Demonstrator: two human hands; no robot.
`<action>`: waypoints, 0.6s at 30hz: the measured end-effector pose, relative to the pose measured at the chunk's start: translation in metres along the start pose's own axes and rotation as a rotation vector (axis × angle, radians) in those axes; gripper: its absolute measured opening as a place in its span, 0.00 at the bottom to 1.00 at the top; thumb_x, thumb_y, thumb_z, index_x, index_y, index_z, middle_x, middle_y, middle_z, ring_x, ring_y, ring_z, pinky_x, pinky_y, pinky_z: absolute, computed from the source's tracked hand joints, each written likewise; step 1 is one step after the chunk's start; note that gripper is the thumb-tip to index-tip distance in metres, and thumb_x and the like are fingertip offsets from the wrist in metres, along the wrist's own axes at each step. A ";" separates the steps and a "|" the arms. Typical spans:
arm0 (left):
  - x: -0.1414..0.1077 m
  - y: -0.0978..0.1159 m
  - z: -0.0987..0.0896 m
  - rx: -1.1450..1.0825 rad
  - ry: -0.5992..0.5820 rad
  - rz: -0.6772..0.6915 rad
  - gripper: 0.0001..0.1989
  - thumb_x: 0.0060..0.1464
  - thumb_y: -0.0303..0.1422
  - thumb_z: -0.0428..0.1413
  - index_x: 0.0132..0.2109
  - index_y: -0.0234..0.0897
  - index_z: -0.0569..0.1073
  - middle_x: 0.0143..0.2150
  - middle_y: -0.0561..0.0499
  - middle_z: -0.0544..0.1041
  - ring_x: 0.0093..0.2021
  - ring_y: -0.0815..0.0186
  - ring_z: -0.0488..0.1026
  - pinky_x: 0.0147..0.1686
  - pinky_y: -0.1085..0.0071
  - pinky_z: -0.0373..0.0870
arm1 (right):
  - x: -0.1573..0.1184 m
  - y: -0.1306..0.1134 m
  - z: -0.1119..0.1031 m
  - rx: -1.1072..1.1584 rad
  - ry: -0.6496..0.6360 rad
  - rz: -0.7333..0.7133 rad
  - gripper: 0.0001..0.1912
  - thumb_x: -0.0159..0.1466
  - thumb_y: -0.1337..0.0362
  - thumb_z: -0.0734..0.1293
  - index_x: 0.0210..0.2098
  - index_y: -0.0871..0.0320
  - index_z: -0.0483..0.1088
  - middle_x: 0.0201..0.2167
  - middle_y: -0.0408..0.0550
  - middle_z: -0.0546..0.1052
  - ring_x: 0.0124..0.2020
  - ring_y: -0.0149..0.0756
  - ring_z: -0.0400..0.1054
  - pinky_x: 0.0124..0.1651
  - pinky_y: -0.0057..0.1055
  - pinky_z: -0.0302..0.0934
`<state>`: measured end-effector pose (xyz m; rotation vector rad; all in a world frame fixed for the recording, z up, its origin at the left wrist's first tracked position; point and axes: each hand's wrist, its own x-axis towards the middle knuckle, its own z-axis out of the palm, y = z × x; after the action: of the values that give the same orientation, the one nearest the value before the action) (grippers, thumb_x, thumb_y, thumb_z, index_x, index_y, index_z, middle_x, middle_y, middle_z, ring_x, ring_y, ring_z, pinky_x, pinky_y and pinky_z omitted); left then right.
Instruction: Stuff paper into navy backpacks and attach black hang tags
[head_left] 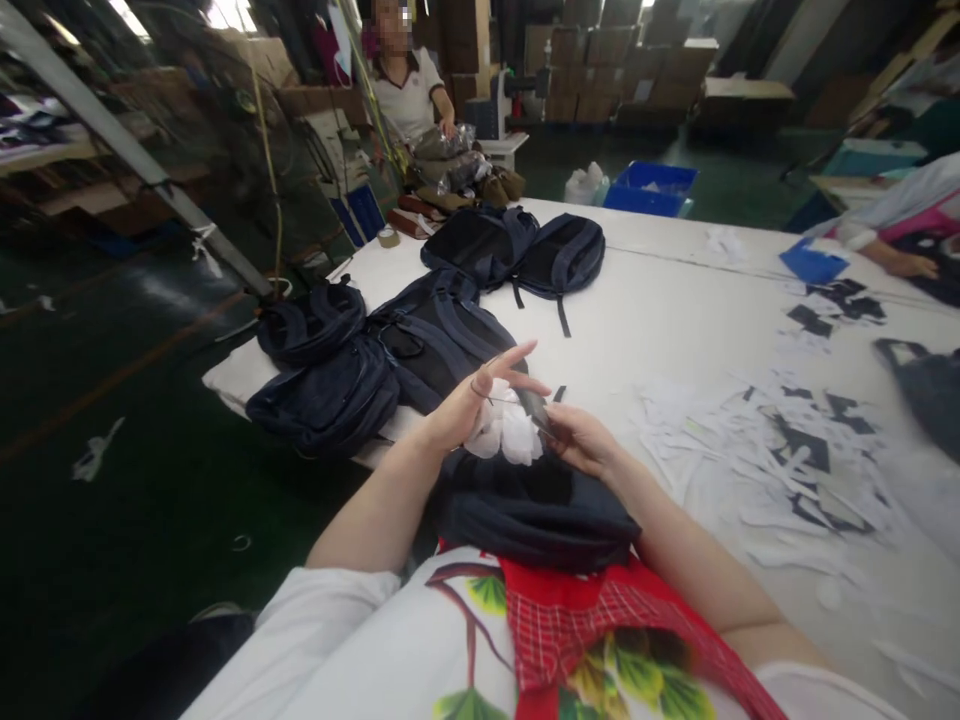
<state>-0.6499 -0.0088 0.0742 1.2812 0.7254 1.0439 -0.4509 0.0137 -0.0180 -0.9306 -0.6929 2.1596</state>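
Observation:
A dark blue backpack [536,515] lies at the table's near edge, against the red apron. Above it my left hand [487,395] has its fingers spread, with a thin dark cord looped at the thumb. Crumpled white paper [506,430] shows just below that hand. My right hand [577,435] is closed, thumb and fingers pinched on a dark strap [541,415] where the cord also ends. What else the fingers hold is too small to tell.
More dark backpacks [442,330] lie on the white table [637,310] ahead and left. Scraps [802,450] cover its right side. A slanted metal pole [142,150] rises at left. Two people are at the far side and right, near blue bins [651,188].

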 end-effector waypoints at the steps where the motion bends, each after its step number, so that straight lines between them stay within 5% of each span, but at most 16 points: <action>1: 0.003 -0.005 0.001 0.005 0.016 -0.013 0.50 0.49 0.66 0.45 0.69 0.36 0.55 0.41 0.41 0.79 0.34 0.60 0.76 0.32 0.68 0.70 | 0.001 -0.001 0.001 -0.016 -0.020 0.014 0.13 0.52 0.61 0.76 0.32 0.59 0.72 0.26 0.41 0.75 0.25 0.26 0.67 0.27 0.21 0.63; 5: 0.008 -0.006 -0.001 0.218 0.162 0.060 0.48 0.52 0.64 0.44 0.69 0.35 0.53 0.30 0.50 0.77 0.27 0.65 0.72 0.28 0.71 0.67 | -0.018 -0.023 -0.003 -0.245 0.089 -0.127 0.16 0.52 0.59 0.75 0.37 0.59 0.71 0.29 0.43 0.76 0.27 0.27 0.69 0.29 0.23 0.62; 7: 0.004 0.006 -0.007 0.400 0.170 0.086 0.45 0.54 0.61 0.47 0.68 0.34 0.55 0.31 0.50 0.77 0.29 0.65 0.72 0.30 0.71 0.67 | -0.051 -0.042 -0.008 -0.449 0.261 -0.369 0.12 0.55 0.59 0.74 0.35 0.58 0.71 0.28 0.43 0.76 0.27 0.28 0.68 0.31 0.25 0.61; 9: -0.001 0.022 -0.012 0.606 0.130 0.078 0.43 0.53 0.57 0.52 0.67 0.34 0.56 0.31 0.51 0.77 0.30 0.65 0.73 0.32 0.71 0.67 | -0.097 -0.060 -0.011 -0.680 0.262 -0.547 0.10 0.61 0.59 0.70 0.28 0.58 0.71 0.22 0.41 0.72 0.23 0.28 0.65 0.28 0.26 0.59; 13: -0.004 0.045 -0.019 0.966 0.114 0.035 0.44 0.49 0.53 0.60 0.66 0.34 0.58 0.33 0.51 0.77 0.34 0.63 0.74 0.36 0.70 0.68 | -0.176 -0.070 -0.008 -1.065 -0.284 -0.316 0.16 0.68 0.60 0.60 0.29 0.56 0.75 0.23 0.45 0.75 0.25 0.31 0.69 0.31 0.28 0.63; 15: 0.001 0.050 -0.020 1.082 0.150 0.011 0.45 0.48 0.53 0.60 0.67 0.34 0.57 0.34 0.50 0.78 0.35 0.62 0.75 0.38 0.69 0.68 | -0.186 -0.059 -0.005 -1.234 -0.300 -0.221 0.12 0.68 0.60 0.61 0.39 0.53 0.76 0.33 0.46 0.80 0.34 0.35 0.74 0.40 0.31 0.67; 18: 0.012 0.048 -0.015 1.191 0.170 -0.008 0.46 0.48 0.55 0.58 0.67 0.34 0.57 0.37 0.49 0.79 0.37 0.59 0.76 0.40 0.67 0.69 | -0.171 -0.039 -0.005 -1.302 -0.147 -0.248 0.16 0.67 0.59 0.62 0.52 0.51 0.71 0.46 0.49 0.79 0.46 0.41 0.73 0.51 0.37 0.67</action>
<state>-0.6689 0.0072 0.1197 2.1783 1.6035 0.6802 -0.3442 -0.0893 0.0762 -1.1587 -2.2517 1.3857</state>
